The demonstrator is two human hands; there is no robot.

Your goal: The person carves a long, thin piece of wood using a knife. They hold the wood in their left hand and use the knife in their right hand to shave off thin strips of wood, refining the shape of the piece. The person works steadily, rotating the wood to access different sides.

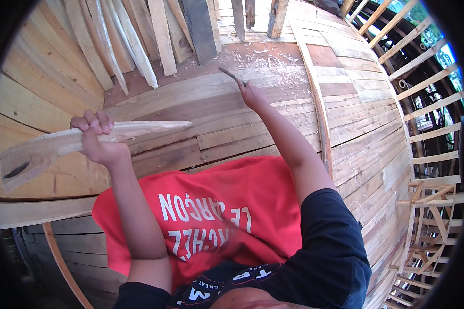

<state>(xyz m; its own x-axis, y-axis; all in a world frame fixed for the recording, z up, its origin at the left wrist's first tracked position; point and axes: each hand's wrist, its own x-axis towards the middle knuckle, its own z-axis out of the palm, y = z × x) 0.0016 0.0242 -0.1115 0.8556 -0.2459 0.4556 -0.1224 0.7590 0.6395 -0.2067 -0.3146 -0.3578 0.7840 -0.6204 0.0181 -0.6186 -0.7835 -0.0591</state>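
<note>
My left hand (99, 138) is closed around the pale piece of wood (152, 129), nearer to the wide end than to the narrow tip. This wood lies out to my left, with the tip pointing toward the middle; whether it rests on something or hangs in the air, I cannot tell. My right hand (251, 94) is closed also, on the near end of a dark tool (227, 73). I take the tool for a blade, but its edge is too small to tell. It points forward and to the left, well apart from the wood.

There are many shavings (273, 63) on the plank floor (368, 159), so I judge this work as carving. To do it well, I should press the wood against something solid before each stroke, and send the blade along the grain, away from my left fingers. Thin slices are safer than 1 deep cut, because the tip is slender and could split. Near the dark mark (16, 170) on the wide end, the grain may turn, so lighter pressure seems wise there. The red cloth (216, 206) between my 2 arms must stay out of the stroke.
</note>
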